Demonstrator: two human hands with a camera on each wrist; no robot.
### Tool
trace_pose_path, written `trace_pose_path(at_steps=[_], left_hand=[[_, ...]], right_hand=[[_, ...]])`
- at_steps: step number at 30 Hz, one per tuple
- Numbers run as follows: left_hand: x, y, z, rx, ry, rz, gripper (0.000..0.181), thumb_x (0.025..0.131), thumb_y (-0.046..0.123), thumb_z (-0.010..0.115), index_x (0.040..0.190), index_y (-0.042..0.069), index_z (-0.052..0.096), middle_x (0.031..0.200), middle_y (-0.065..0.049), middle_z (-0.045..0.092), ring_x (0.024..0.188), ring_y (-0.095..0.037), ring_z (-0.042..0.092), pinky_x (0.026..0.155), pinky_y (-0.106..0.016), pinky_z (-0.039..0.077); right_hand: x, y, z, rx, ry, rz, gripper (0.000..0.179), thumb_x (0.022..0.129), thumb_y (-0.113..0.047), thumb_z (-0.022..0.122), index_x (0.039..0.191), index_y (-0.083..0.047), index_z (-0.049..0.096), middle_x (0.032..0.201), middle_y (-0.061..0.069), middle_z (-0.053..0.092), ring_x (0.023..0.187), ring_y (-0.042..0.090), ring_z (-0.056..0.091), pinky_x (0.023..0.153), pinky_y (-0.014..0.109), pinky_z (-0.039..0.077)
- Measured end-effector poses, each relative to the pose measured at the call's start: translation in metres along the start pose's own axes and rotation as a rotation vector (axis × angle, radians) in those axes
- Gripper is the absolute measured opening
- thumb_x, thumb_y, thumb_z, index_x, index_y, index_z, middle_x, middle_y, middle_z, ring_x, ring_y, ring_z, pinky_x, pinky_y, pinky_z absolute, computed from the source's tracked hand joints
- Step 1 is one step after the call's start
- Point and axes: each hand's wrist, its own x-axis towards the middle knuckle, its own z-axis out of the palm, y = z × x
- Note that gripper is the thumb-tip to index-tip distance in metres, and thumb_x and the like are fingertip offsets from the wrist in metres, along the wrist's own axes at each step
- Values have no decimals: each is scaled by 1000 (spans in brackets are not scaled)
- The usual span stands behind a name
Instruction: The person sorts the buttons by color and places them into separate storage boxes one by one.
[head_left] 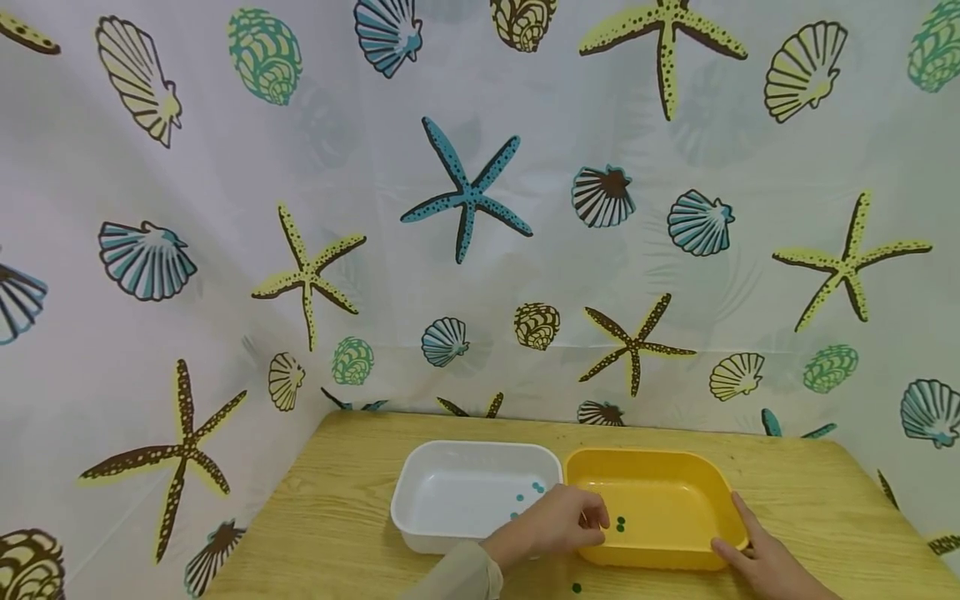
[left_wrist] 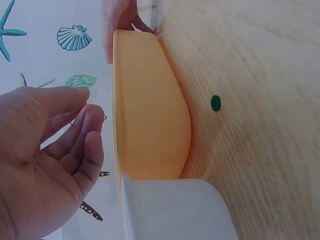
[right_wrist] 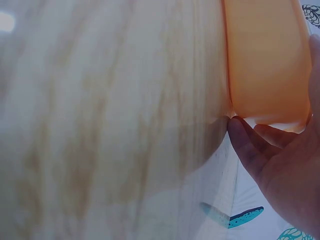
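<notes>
My left hand hovers over the near left corner of a yellow tub, its fingers loosely bent. In the left wrist view a gap shows between thumb and fingertips, with nothing seen in it. Two dark green buttons lie on the tub's floor beside those fingers. At the tub's right end, my right hand grips the wall, thumb at the near corner and fingers along the side. Another dark green button lies on the table in front of the tub.
A white tub stands against the yellow one's left side, with several teal buttons inside; my left forearm partly covers it. Both tubs rest on a wood-grain table. A sheet printed with shells and starfish hangs behind and at the sides.
</notes>
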Motion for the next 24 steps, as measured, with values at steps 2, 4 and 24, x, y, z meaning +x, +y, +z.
trace_pose_path(at_steps=[2,4,24], left_hand=[[-6,0,1,3,-13,17,2,86,8,69,87,6,67,74,12,60,66,0,53,63,-16,45],[-11,-1,2,10,-27,37,3,85,7,70,86,6,67,73,12,60,66,2,53,62,-15,46],[-35,-22,23,-66,-192,-212,9,89,10,65,96,11,72,81,8,63,71,-7,56,66,-24,49]], right_hand=[[0,0,0,-4,-1,8,94,95,-50,49,147,8,-3,143,41,11,121,52,39,92,55,41],[0,-1,0,-3,-4,17,94,95,-51,49,147,8,-4,143,41,11,121,52,39,92,56,40],[0,-3,0,5,-11,27,95,95,-52,48,147,7,-5,143,41,10,123,54,35,94,59,36]])
